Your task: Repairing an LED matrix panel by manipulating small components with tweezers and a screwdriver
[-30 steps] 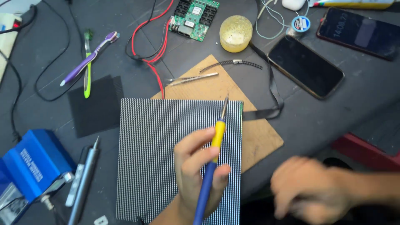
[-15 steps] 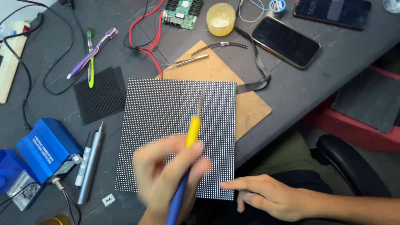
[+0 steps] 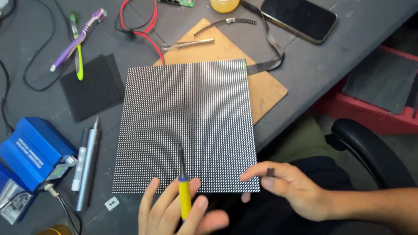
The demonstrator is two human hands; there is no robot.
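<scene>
fingers [image 3: 191, 209] of left hand [image 3: 174, 213] clamped on soldering iron [image 3: 183, 191], now lowered to LED panel [image 3: 187, 126] near edge | right hand [image 3: 291, 187] pinching small dark part [image 3: 270, 172], moved up beside panel corner

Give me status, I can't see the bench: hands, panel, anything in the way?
Left hand holds yellow-handled soldering iron, tip over LED panel. Right hand pinches a small dark piece at the panel's near corner. Nothing on the panel.

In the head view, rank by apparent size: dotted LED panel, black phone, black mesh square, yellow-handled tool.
1. LED panel, clearly largest.
2. Black phone and black mesh square: look alike, phone partly cropped, unranked.
3. Yellow-handled tool, smallest.
</scene>
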